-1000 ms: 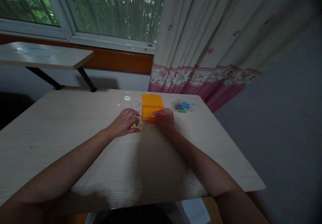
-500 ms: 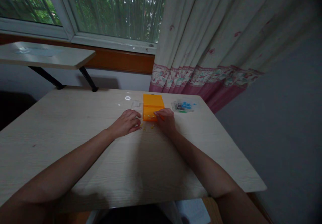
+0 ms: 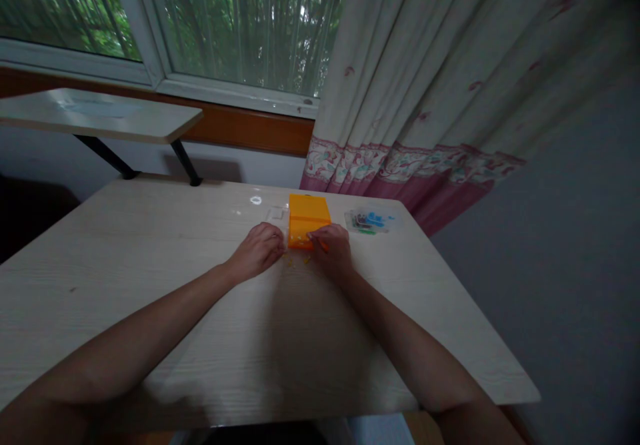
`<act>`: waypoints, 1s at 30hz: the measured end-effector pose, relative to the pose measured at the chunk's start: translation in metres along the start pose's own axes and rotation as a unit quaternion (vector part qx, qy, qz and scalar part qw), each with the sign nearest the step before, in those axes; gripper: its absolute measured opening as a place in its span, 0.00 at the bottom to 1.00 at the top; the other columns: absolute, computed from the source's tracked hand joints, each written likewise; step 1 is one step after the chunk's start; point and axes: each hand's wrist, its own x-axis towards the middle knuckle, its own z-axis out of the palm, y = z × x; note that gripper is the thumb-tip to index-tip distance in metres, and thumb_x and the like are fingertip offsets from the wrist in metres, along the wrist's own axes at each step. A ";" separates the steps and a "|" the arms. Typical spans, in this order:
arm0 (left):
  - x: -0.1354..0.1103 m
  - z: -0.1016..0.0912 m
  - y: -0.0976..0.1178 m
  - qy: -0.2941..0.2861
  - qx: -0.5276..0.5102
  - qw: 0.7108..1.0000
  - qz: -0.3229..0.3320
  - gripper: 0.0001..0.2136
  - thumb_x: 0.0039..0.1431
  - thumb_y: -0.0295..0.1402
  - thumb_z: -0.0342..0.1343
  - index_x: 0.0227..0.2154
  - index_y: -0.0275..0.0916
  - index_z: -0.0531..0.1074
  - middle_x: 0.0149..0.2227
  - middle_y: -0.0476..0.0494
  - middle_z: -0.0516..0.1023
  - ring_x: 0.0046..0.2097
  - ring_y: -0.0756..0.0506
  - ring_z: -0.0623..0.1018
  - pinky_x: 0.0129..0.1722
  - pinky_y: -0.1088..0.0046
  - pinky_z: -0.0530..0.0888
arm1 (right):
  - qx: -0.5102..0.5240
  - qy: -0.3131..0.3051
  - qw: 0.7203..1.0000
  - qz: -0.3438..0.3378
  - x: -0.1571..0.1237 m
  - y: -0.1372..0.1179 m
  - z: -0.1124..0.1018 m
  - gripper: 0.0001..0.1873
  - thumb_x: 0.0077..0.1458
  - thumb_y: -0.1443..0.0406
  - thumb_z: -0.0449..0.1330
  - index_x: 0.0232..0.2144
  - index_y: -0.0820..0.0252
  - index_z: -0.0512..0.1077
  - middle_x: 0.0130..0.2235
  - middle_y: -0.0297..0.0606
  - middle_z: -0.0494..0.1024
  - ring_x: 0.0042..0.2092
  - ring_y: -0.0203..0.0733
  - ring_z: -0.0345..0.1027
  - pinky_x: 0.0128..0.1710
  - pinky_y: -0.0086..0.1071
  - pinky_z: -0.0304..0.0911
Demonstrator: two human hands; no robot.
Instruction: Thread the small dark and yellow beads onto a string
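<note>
An orange box sits on the far part of a pale wooden table. My left hand rests just left of the box's near corner with its fingers curled; what they hold, if anything, is hidden. My right hand is at the box's near edge, fingers pinched on a thin orange-red stick that I cannot name. Tiny yellow bits lie on the table between my hands.
A clear bag of small blue, green and dark parts lies right of the box. A small clear piece lies left of it. A second table stands at the back left under the window. A curtain hangs at the right.
My left hand has slid right, closer to the box's corner. The camera has shifted a little, so everything sits slightly lower and further right in view. My right hand stays at the box's edge.
</note>
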 end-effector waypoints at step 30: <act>0.002 0.018 0.012 0.088 -0.109 0.988 -0.071 0.06 0.66 0.34 0.49 0.35 0.40 0.69 0.38 0.44 0.71 0.44 0.45 0.70 0.47 0.65 0.68 | -0.026 0.011 0.987 -0.156 -0.016 -0.042 -0.006 0.07 0.61 0.61 0.58 0.33 0.50 0.76 0.32 0.32 0.79 0.40 0.39 0.68 0.59 0.41 0.52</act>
